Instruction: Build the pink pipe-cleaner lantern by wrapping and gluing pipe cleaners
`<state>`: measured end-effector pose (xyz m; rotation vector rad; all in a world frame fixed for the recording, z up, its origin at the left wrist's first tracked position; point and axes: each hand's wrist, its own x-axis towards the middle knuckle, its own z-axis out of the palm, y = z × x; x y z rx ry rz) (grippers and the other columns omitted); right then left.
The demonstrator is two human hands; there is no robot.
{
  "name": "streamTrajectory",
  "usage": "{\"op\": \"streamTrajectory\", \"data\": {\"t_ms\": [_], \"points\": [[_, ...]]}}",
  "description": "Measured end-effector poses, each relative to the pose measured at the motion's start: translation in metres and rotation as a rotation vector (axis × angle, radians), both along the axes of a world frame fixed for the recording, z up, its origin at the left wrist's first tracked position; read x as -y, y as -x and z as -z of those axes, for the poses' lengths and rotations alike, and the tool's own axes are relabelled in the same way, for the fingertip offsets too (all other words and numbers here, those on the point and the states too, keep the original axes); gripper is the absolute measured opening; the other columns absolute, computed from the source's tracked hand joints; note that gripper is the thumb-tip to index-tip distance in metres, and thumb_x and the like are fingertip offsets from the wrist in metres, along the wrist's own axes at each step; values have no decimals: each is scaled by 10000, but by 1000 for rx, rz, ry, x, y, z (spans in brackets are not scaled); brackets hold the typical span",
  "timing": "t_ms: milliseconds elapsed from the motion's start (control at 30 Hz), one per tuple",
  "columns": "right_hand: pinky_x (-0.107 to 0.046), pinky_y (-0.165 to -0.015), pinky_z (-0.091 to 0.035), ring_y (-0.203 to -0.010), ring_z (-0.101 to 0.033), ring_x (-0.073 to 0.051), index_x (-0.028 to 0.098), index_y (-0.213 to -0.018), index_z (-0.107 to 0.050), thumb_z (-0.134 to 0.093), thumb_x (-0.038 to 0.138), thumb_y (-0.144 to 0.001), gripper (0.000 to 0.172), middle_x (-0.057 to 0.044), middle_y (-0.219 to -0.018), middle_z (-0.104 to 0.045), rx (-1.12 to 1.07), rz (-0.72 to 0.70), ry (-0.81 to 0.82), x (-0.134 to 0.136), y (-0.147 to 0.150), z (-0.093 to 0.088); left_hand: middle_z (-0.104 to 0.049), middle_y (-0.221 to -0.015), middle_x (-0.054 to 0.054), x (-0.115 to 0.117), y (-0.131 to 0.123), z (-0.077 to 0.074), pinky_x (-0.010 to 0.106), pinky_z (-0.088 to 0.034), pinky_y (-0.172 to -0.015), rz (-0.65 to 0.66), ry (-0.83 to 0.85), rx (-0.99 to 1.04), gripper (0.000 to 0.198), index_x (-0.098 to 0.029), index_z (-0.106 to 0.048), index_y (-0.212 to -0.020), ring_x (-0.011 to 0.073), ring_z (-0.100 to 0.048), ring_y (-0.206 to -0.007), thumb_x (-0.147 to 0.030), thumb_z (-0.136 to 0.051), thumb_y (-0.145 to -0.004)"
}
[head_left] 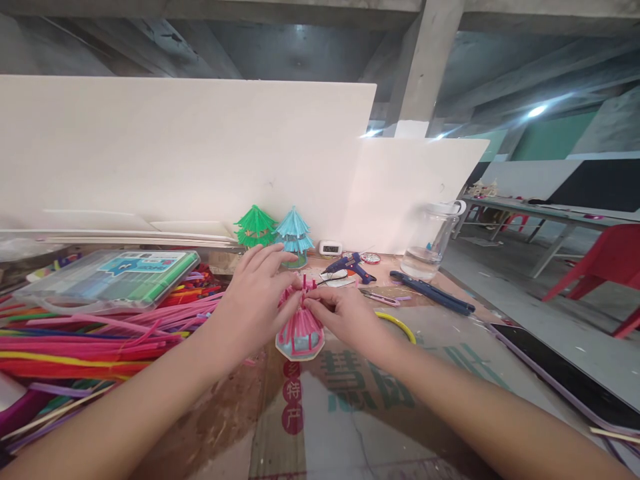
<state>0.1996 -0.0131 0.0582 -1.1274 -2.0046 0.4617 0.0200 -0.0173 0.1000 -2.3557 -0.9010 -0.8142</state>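
Observation:
A small pink pipe-cleaner pagoda roof (300, 333) stands on the cardboard-covered table (350, 413) in the middle of the view. My left hand (255, 293) cups its upper left side, fingers curled around the pink strands at the top. From the right, my right hand (345, 313) pinches the same pink tips between thumb and fingers. Both hands meet at the model's peak.
A green pagoda model (256, 227) and a blue one (295, 233) stand by the white board. Loose coloured pipe cleaners (90, 333) and a plastic case (110, 277) lie left. A blue glue gun (350, 265), pliers (433, 292), glass jar (433, 243), yellow ring (400, 325), phone (565, 377) sit right.

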Motion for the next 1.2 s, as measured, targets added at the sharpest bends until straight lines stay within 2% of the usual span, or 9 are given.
{"op": "streamTrajectory", "data": {"t_ms": [333, 600, 733, 867, 900, 1033, 1100, 1200], "points": [[-235, -552, -343, -566, -508, -120, 183, -867, -753, -504, 250, -898, 260, -12, -688, -701, 13, 3, -17, 0, -1, 3, -658, -1191, 85, 2, 0, 0, 576, -346, -1084, -12, -26, -41, 185, -226, -702, -864, 316, -501, -1247, -196, -523, -901], [-236, -564, -350, -596, -532, -126, 181, -912, -754, -497, 234, -901, 262, -20, -725, -714, -4, -11, -39, -1, -1, 4, -655, -1154, 108, 4, 0, -2, 561, -363, -1069, 20, 9, -44, 225, -199, -713, -879, 313, -525, -1188, -235, -494, -915], [-241, -535, -320, -556, -489, -125, 176, -910, -758, -502, 264, -906, 271, -16, -667, -684, 11, 9, -32, -1, 0, 4, -653, -1164, 105, 0, 2, -4, 537, -385, -1044, 50, 100, 1, 265, -204, -727, -906, 307, -541, -1167, -308, -484, -930], [-236, -545, -325, -584, -498, -128, 179, -864, -760, -511, 251, -893, 260, -13, -666, -675, -7, 13, -19, 1, 0, 2, -652, -1211, 105, -2, 7, -13, 456, -430, -999, 90, 198, 164, 371, -188, -670, -1113, 266, -566, -1157, -367, -376, -975], [-235, -549, -327, -592, -502, -128, 182, -850, -759, -509, 248, -892, 262, -11, -668, -674, -13, 9, -20, 1, 0, 1, -666, -1178, 102, -2, 8, -16, 432, -441, -979, 89, 213, 208, 386, -179, -669, -1086, 256, -581, -1129, -371, -352, -978], [-237, -548, -330, -593, -499, -131, 188, -818, -747, -508, 268, -891, 263, -4, -655, -657, -28, 3, -3, -1, 0, 3, -690, -854, 52, -7, 15, -26, 352, -481, -839, 9, 274, 311, 377, -195, -624, -752, 228, -627, -893, -400, -366, -936], [-236, -532, -330, -577, -495, -131, 189, -803, -739, -525, 297, -883, 253, -3, -640, -645, -46, 18, 8, -3, -1, 5, -688, -826, 37, -14, 19, -26, 342, -484, -840, -56, 359, 351, 320, -203, -607, -727, 227, -631, -869, -410, -429, -894], [-240, -502, -323, -533, -488, -127, 185, -796, -728, -556, 345, -871, 247, 6, -585, -605, -90, 77, -48, -3, -4, 5, -720, -947, 35, -25, 25, -21, 345, -487, -904, -89, 554, 423, 250, -205, -646, -837, 233, -651, -937, -417, -514, -835]]}}
